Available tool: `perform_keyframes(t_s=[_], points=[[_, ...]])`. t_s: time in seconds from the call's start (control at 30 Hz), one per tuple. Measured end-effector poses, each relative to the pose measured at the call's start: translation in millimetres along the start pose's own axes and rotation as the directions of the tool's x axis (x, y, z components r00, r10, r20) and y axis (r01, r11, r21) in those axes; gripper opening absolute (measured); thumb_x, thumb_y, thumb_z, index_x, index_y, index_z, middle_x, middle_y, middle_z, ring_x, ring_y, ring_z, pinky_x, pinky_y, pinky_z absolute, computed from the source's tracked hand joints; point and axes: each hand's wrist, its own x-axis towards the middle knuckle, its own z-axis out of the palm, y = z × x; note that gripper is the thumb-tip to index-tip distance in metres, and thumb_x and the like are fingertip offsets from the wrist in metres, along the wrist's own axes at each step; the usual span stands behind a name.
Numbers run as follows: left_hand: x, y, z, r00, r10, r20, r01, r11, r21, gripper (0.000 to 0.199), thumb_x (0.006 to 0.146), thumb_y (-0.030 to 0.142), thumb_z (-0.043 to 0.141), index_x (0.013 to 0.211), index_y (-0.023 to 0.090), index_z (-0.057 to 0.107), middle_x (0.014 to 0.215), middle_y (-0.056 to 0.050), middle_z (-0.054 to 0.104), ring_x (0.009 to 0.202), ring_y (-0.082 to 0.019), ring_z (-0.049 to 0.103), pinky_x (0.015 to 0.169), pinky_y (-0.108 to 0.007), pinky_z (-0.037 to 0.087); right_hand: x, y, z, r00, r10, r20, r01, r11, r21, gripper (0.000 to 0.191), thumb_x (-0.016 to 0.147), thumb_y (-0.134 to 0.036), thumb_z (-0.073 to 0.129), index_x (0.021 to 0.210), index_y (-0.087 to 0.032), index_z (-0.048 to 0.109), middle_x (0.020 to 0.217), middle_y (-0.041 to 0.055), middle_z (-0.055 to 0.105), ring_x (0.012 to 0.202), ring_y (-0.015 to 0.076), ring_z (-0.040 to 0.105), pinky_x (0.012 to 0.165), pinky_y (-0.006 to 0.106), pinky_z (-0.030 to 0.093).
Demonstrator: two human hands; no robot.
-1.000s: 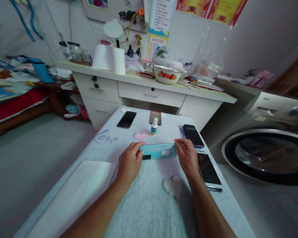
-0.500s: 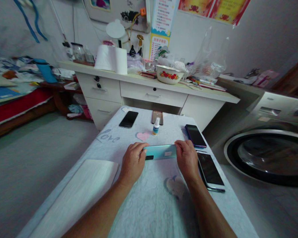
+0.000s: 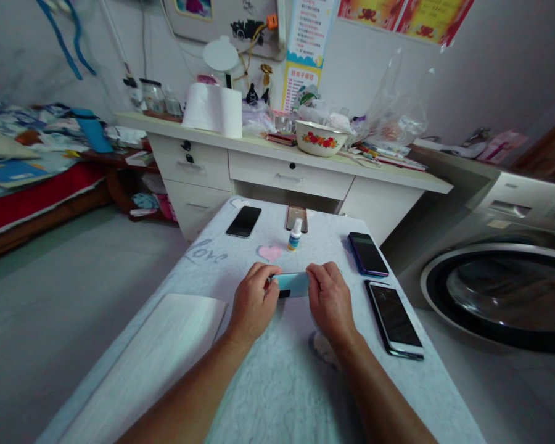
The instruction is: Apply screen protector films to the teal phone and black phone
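Observation:
Both hands hold a light-blue phone or phone case (image 3: 296, 283) sideways, tilted above the table; which of the two it is I cannot tell. My left hand (image 3: 256, 299) is closed on its left end, beside a dark patch near the lower edge. My right hand (image 3: 330, 299) wraps over the right part and hides that end. Just beyond stands a small spray bottle (image 3: 295, 235) with a white cap. A brown phone or case (image 3: 297, 219) lies behind the bottle. One black phone (image 3: 244, 221) rests at the back left.
On the table's right side lie a dark phone with a purple-blue edge (image 3: 369, 254) and a white-framed phone (image 3: 395, 317) atop another dark one. A pale flat sheet or pad (image 3: 157, 364) covers the left front. Beyond are a white desk (image 3: 289, 169) and a washing machine (image 3: 494, 259).
My right hand has slid left along the light-blue item, covering more of its right end. My left hand keeps its grip. The whole view has shifted slightly.

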Motion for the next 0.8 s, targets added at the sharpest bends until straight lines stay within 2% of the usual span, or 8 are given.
perform_keyframes(t_s=[0.23,0.6,0.8], points=[[-2,-2,-0.3,0.999,-0.035,-0.032,0.035,0.999,-0.018,0.014,0.081,0.016,0.049,0.089,0.019,0.06,0.086,-0.002,0.063,0.08,-0.015,0.06,0.072,-0.026,0.046,1,-2,-2,0.998,-0.047,0.03,0.047,0.999,0.011,0.023,0.094,-0.016,0.043,0.098,-0.018,0.066,0.086,0.0052,0.056,0.077,0.0172,0.054,0.072,0.028,0.041],[0,-1,-0.9,0.996,-0.087,0.0,0.087,0.995,-0.053,0.012,0.08,0.018,0.05,0.088,0.018,0.059,0.079,0.0,0.06,0.068,-0.013,0.056,0.067,-0.025,0.044,5,25,-17,0.997,0.056,-0.058,-0.061,0.993,-0.099,0.022,0.09,-0.017,0.047,0.089,-0.015,0.069,0.081,0.0054,0.057,0.075,0.018,0.055,0.072,0.029,0.041],[0,-3,-0.3,0.996,-0.09,0.004,0.09,0.994,-0.06,0.014,0.078,0.015,0.049,0.087,0.018,0.059,0.079,0.001,0.059,0.069,-0.013,0.055,0.067,-0.025,0.043,4,23,-16,0.996,0.062,-0.065,-0.069,0.991,-0.115,0.024,0.091,-0.017,0.045,0.088,-0.015,0.068,0.08,0.0052,0.056,0.075,0.0181,0.055,0.072,0.029,0.04]])
